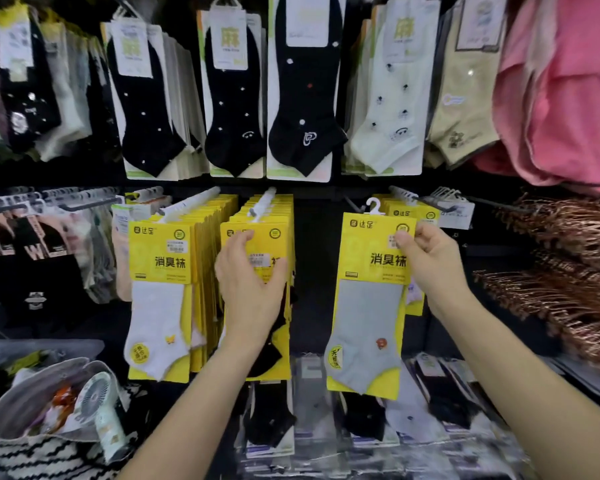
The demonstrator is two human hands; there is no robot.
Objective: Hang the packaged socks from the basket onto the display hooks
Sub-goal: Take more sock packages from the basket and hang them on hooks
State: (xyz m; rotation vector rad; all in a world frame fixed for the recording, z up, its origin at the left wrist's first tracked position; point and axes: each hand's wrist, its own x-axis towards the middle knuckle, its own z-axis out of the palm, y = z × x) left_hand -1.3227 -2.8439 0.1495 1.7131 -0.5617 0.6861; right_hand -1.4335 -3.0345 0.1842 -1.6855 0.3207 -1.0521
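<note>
The right hand (426,258) was closed in a pinch on the upper right corner of a yellow-carded sock pack (368,306), thumb on the front of the card. This pack, holding a grey sock, hung right of centre in the frame, in front of the dark display wall. The white plastic hanger (373,206) on top of the pack sat just left of the display hook (402,195) at centre right, which carried a few similar yellow packs. I could not tell whether the hanger touched that hook.

The left hand (250,282) lay spread on the front pack of the middle stack (274,233), fingers loosely bent, pressing on it rather than clasping it. Another full stack (160,306), fronted by a white sock, hung just to its left.

The zigzag-striped basket (32,455) sat in the lower left corner, with a small white fan (97,403) lying in it. Black and cream socks filled the upper row. Pink garments (568,81) hung at the upper right, and copper-coloured hangers (568,271) were piled below them.
</note>
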